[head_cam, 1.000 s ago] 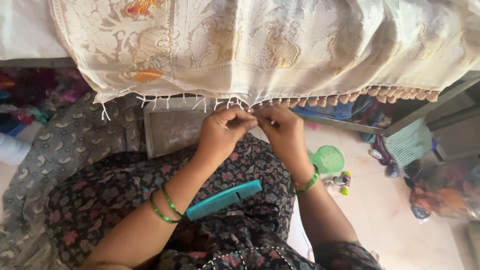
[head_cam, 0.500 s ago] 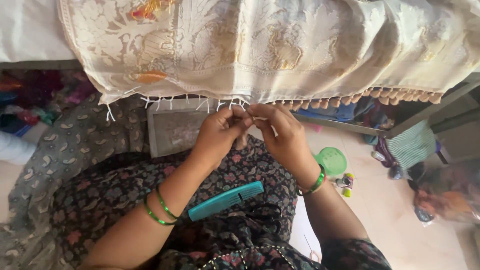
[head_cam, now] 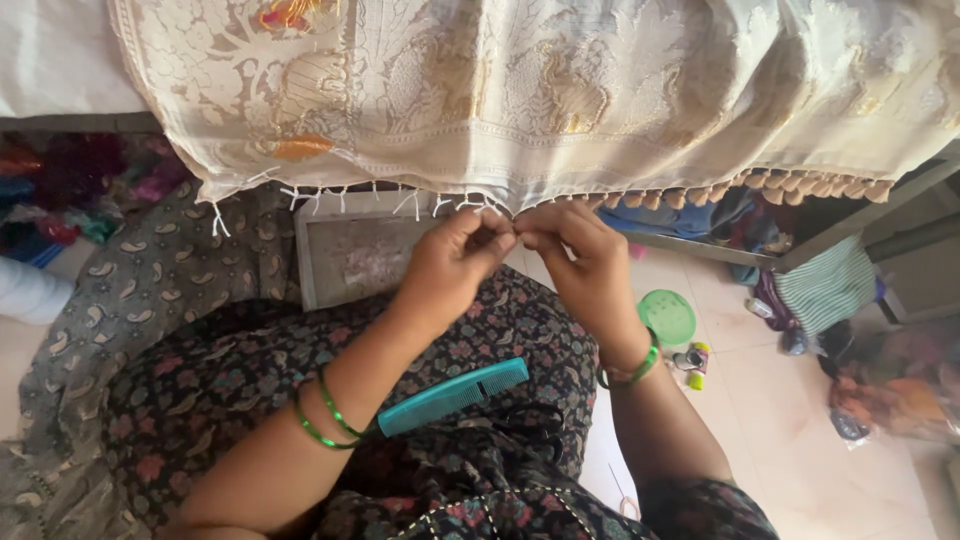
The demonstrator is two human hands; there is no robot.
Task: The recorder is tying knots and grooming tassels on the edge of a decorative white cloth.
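Left hand (head_cam: 455, 262) and right hand (head_cam: 585, 262) meet fingertip to fingertip, both pinching fringe threads (head_cam: 470, 203) at the hem of the cream patterned cloth (head_cam: 560, 90) hanging ahead. Threads look light, limp, easily tangled; best taken near the hem. Teal comb (head_cam: 452, 396) rests on the lap. Green lid (head_cam: 667, 316) lies on the floor, well apart.

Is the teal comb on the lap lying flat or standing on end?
Lying flat. The teal comb rests lengthwise across the floral-print lap, teeth showing along one edge, untouched by either hand.
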